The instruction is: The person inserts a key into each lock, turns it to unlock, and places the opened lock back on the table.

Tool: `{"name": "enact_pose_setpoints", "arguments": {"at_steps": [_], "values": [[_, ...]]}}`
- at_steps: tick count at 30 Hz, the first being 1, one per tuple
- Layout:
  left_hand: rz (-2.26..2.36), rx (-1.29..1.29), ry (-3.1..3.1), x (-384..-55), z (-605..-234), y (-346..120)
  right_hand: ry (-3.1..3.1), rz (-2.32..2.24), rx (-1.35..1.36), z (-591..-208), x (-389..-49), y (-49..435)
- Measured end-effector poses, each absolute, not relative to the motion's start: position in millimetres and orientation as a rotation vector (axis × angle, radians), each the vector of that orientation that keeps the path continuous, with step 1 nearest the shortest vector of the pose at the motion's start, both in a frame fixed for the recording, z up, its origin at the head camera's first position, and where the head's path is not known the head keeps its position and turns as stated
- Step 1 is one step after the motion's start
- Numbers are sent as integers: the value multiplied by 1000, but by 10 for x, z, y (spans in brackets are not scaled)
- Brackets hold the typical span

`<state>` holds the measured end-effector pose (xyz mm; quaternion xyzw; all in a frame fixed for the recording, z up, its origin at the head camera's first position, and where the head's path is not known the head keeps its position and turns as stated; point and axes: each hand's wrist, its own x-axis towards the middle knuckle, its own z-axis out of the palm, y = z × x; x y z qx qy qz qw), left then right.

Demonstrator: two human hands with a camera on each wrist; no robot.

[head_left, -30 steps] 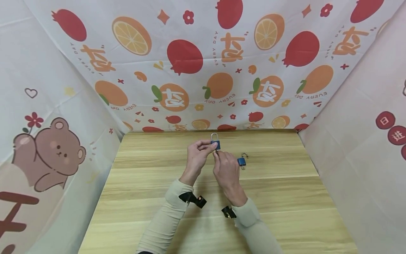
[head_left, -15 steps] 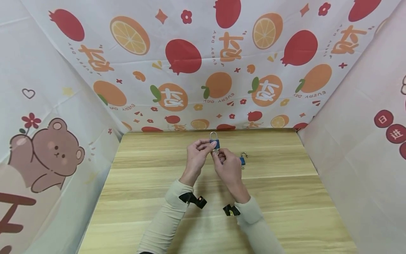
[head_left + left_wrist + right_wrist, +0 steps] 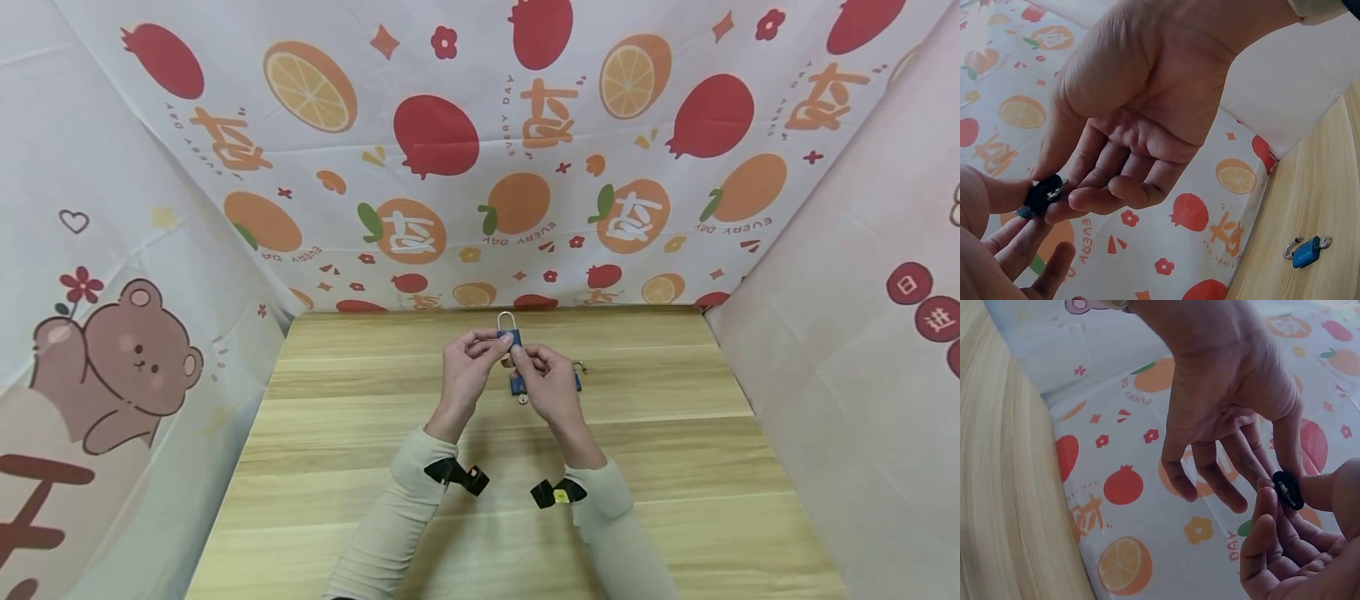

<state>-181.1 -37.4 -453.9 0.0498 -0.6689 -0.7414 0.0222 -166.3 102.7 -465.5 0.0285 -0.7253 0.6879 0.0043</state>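
Observation:
A blue padlock [image 3: 513, 335] with its silver shackle pointing up is held over the back of the table. My left hand [image 3: 467, 372] pinches its body between thumb and fingers. My right hand [image 3: 551, 381] has its thumb and fingers at the padlock's lower right, pinching it too. A key [image 3: 507, 362] shows below the body. In the left wrist view the padlock [image 3: 1041, 197] appears dark and edge-on between both hands. Beneath my right hand, another blue padlock [image 3: 518, 386] lies with a key in it.
A blue padlock with its shackle open [image 3: 1307, 252] and a key in it lies on the wooden table [image 3: 660, 467], partly behind my right hand in the head view. Fruit-printed cloth [image 3: 442, 208] hangs at the back; pale cloth walls flank both sides.
My right hand has turned and shifted right, its fingers moving from the key to the padlock's lower right. A padlock under it has come into view. The left hand stays in place.

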Motion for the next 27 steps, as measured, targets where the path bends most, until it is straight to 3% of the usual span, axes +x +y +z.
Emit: {"name": "enact_pose_setpoints", "arguments": {"at_steps": [21, 27], "values": [[-2132, -32, -2148, -1838, -4619, -292, -2212, 2278, -72, -4657, -1696, 1071], [-2253, -134, -2105, -1976, -4691, -404, -2163, 2336, -50, -4635, -1692, 1045]]}}
